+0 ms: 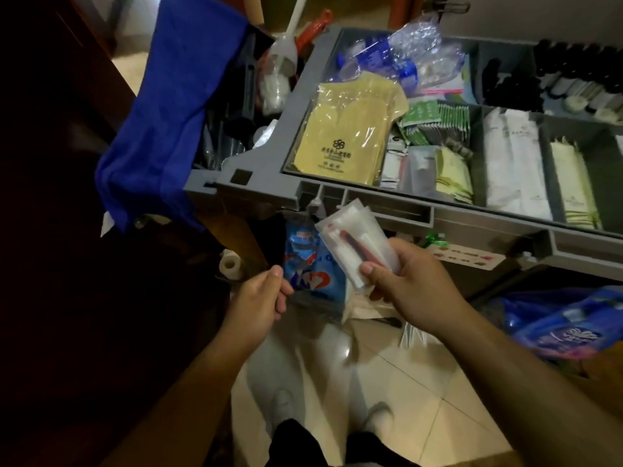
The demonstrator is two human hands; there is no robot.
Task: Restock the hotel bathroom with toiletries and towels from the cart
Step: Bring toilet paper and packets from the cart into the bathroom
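Observation:
My right hand grips a small stack of clear toiletry packets, one with a dark red item inside, just below the front edge of the grey cart tray. My left hand hovers to the left of the packets with fingers curled and thumb against the forefinger; nothing shows in it. In the tray lie yellow bagged packs, green sachets, white packets and dark small bottles.
A blue cloth hangs over the cart's left end. A blue bag sits on the lower shelf, with another blue plastic bag at the right. Dark wooden furniture fills the left side. Tiled floor lies below.

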